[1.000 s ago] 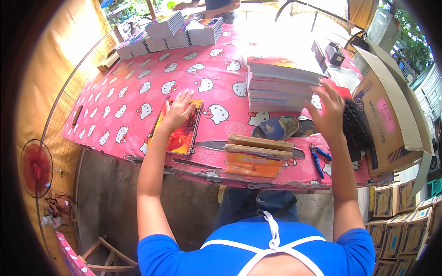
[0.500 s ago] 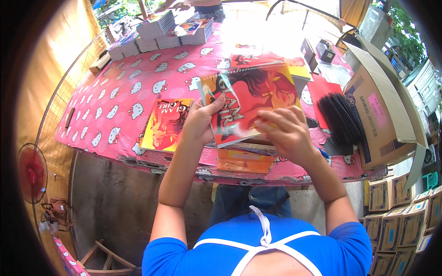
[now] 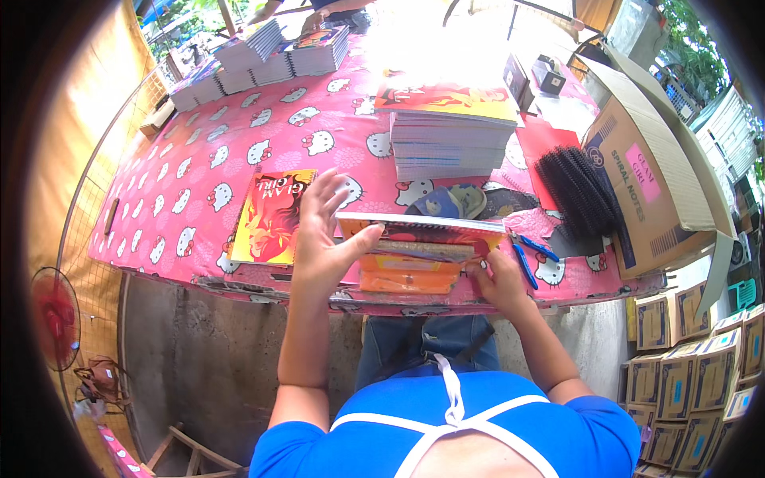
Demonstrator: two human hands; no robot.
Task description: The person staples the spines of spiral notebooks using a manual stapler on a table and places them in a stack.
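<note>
A notebook [image 3: 430, 221] with a red and yellow cover is held nearly on edge above the near table edge, its white page edges up. My right hand [image 3: 502, 283] grips its right end with curled fingers. At the left end, my left hand [image 3: 323, 231] has its fingers stretched up and apart, the thumb lying by the notebook's corner. Under the notebook sits an orange block [image 3: 410, 279], partly hidden. Another notebook [image 3: 272, 215] lies flat left of my left hand. Blue-handled pliers [image 3: 526, 259] lie beside my right hand.
Beyond stands a tall notebook stack [image 3: 450, 143]. Black spiral coils [image 3: 578, 191] lie by an open cardboard box [image 3: 649, 183] at right. More notebook stacks [image 3: 263, 64] fill the far left, near another person's hand [image 3: 317, 20]. A pink patterned cloth [image 3: 199, 171] covers the table.
The notebook has come down and tipped from cover-facing to nearly on edge. My left hand's fingers have spread; my right hand has moved down to the notebook's right end.
</note>
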